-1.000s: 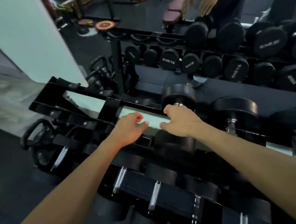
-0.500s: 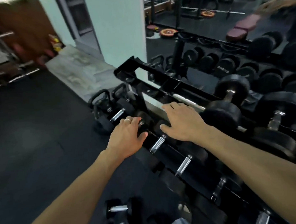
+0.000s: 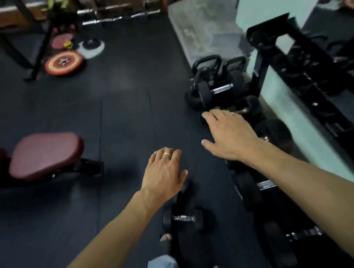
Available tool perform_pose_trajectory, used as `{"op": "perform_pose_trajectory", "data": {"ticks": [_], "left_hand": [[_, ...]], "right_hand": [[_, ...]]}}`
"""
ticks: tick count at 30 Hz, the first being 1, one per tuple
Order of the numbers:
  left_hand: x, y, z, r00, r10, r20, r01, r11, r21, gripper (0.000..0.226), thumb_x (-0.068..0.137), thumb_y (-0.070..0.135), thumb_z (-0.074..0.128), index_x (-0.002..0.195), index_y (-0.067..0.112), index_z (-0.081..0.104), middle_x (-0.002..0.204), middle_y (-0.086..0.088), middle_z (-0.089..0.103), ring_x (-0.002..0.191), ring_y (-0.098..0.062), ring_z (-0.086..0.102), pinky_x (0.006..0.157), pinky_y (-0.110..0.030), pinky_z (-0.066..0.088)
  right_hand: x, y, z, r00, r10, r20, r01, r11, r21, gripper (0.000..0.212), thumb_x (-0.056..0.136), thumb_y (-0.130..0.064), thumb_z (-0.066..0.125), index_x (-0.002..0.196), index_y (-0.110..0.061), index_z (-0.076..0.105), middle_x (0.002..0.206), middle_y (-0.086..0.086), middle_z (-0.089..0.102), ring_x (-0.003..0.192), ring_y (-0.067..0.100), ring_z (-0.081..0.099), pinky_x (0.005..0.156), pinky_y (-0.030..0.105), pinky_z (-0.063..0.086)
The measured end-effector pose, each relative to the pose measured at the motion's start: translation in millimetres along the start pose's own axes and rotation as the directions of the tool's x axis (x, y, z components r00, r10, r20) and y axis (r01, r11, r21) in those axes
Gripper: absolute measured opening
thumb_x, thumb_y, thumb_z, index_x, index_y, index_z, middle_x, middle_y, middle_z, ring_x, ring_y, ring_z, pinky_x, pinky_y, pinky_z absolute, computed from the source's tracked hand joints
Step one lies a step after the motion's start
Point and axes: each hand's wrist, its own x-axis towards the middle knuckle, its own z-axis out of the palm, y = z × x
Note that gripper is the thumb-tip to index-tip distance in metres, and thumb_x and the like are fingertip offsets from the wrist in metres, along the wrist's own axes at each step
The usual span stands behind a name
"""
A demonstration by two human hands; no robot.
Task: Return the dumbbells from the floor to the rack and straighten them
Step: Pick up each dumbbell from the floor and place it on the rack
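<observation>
At far left a maroon bench [image 3: 44,155] stands on the dark floor [image 3: 119,116]. Behind it, a red plate [image 3: 64,63] lies flat by a black frame leg.

The left hand [image 3: 164,172] hangs palm down over the floor, fingers loosely spread, a ring on one finger, holding nothing. Just below it a small dumbbell [image 3: 183,218] lies on the floor, its chrome handle showing between black heads; bare toes show beside it.

The right hand [image 3: 230,135] reaches out flat, fingers extended, gripping nothing; whether its fingertips touch the dumbbell head beneath them cannot be told.

Beyond it two kettlebells [image 3: 207,79] sit on the floor beside the rack's end post. The rack [image 3: 304,69] runs along the right edge; its lower tier holds a row of dumbbells [image 3: 265,185], handles pointing outward. The upper tiers are too blurred to read.
</observation>
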Motion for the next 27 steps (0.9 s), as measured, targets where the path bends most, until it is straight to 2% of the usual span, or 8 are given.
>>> {"op": "perform_pose_trajectory", "data": {"ticks": [6,11,16,21,27], "left_hand": [[-62.8,-12.0,82.7,0.981,-0.173,0.084,0.177,0.983,-0.043,0.056,0.091,0.043,0.051,0.141,0.02,0.038,0.148,0.001,0.04,0.146,-0.021,0.022,0.121,-0.041,0.014],[-111.5,-33.9,164.4,0.943,-0.269,0.196,0.288,0.955,-0.071,0.055,0.092,0.046,0.047,0.14,0.023,0.035,0.146,0.002,0.04,0.144,-0.02,0.023,0.12,-0.04,0.016],[-147.4,-58.8,277.6,0.898,-0.338,0.281,0.387,0.911,-0.143,0.056,0.094,0.046,0.046,0.142,0.021,0.034,0.147,0.001,0.039,0.145,-0.021,0.023,0.12,-0.038,0.018],[-156.3,-66.5,414.0,0.805,-0.449,0.388,0.564,0.783,-0.262,0.055,0.094,0.048,0.045,0.141,0.019,0.036,0.141,-0.003,0.042,0.136,-0.022,0.033,0.115,-0.033,0.026],[-130.3,-78.3,567.5,0.717,-0.545,0.435,0.692,0.636,-0.342,0.059,0.095,0.05,0.043,0.143,0.017,0.033,0.141,-0.005,0.041,0.132,-0.022,0.037,0.107,-0.032,0.035]], "right_hand": [[-1.9,-38.9,82.9,0.984,-0.148,0.097,0.151,0.988,-0.027,0.072,0.089,-0.049,0.057,0.146,-0.012,0.034,0.143,0.009,0.047,0.131,0.03,0.045,0.111,0.044,0.036],[-11.2,-72.9,172.5,0.952,-0.206,0.227,0.221,0.974,-0.04,0.07,0.09,-0.047,0.057,0.147,-0.013,0.033,0.145,0.009,0.045,0.134,0.03,0.043,0.113,0.044,0.034],[-14.0,-94.9,287.1,0.908,-0.234,0.348,0.268,0.962,-0.053,0.069,0.092,-0.048,0.057,0.147,-0.014,0.032,0.144,0.008,0.045,0.133,0.029,0.044,0.112,0.042,0.035],[0.5,-98.1,419.9,0.838,-0.274,0.471,0.342,0.938,-0.062,0.069,0.092,-0.048,0.057,0.147,-0.015,0.032,0.145,0.007,0.045,0.132,0.029,0.045,0.11,0.042,0.038],[35.8,-90.8,573.4,0.723,-0.322,0.611,0.464,0.882,-0.084,0.074,0.09,-0.049,0.06,0.149,-0.015,0.031,0.143,0.007,0.045,0.129,0.029,0.046,0.105,0.043,0.042]]}}
